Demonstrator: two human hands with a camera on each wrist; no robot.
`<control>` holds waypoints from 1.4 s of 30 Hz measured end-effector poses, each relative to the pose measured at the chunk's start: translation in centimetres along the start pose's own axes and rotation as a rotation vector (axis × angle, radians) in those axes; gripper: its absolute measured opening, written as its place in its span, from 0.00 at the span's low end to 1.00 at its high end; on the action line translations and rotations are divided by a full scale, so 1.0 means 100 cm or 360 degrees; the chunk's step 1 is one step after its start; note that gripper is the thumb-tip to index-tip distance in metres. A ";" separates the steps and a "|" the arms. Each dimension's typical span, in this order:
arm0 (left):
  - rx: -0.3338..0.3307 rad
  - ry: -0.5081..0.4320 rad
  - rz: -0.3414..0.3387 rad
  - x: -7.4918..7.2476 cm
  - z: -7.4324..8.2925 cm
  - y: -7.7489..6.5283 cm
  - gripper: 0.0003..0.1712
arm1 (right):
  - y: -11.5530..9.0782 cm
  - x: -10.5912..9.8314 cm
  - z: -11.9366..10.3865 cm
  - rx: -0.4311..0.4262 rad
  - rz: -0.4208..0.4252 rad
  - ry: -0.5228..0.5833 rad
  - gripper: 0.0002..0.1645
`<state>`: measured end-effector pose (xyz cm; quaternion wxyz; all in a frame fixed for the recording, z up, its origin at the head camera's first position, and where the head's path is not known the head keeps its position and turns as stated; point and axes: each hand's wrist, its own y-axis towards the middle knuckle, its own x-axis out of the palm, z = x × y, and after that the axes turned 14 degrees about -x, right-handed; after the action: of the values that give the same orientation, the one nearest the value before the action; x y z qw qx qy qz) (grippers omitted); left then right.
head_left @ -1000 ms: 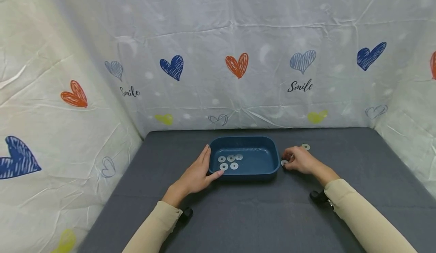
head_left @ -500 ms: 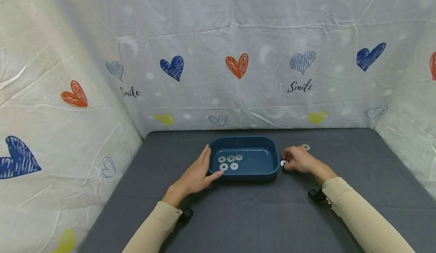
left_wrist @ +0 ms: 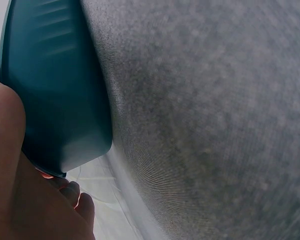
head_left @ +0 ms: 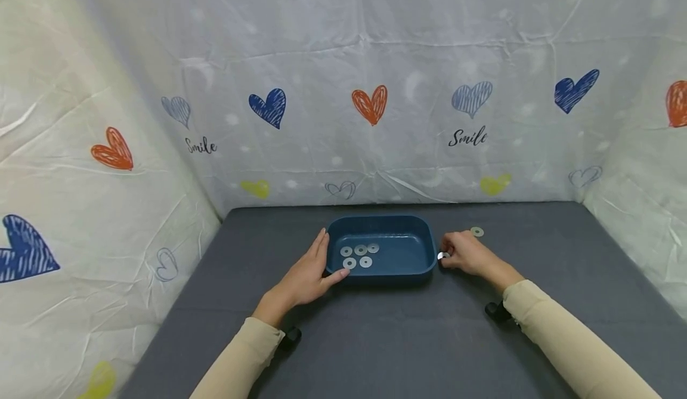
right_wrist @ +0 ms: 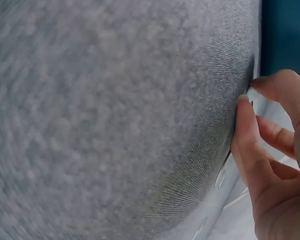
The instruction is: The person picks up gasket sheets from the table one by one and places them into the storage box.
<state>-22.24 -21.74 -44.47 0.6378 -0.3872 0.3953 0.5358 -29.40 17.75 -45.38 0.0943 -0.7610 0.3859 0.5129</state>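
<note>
A dark blue rectangular tray sits on the grey table, with several flat metal washers lying inside its left half. My left hand rests against the tray's left end, fingers straight along the side and thumb at the front rim; the left wrist view shows it beside the tray wall. Just right of the tray, my right hand pinches a washer at the tabletop between thumb and fingertips. In the right wrist view that washer is mostly hidden by the right hand.
Another washer lies on the table behind the right hand. The grey cloth-covered table extends in front of the tray. A white curtain printed with hearts hangs behind and at both sides.
The washer at my right fingertips now shows a bright, tilted face, while earlier it lay flatter. The head view has shifted slightly. My left hand and the tray stay put.
</note>
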 end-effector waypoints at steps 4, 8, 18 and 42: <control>0.0008 0.0002 0.0005 0.001 -0.001 0.000 0.62 | 0.001 0.003 -0.001 -0.0009 -0.0007 -0.0020 0.09; 0.0005 0.0005 0.0005 0.001 -0.001 0.000 0.62 | 0.002 0.005 -0.002 -0.0018 -0.0006 -0.0041 0.11; -0.0002 0.0003 -0.0006 0.003 -0.001 0.001 0.62 | -0.003 0.005 -0.002 -0.0003 0.0053 0.0007 0.09; -0.0007 0.0006 -0.0018 -0.002 0.001 0.000 0.61 | -0.015 -0.002 -0.001 0.0010 0.0377 0.0038 0.11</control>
<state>-22.30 -21.72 -44.30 0.6391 -0.3918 0.3932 0.5324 -28.35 18.78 -45.55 0.0309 -0.7159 0.4757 0.5102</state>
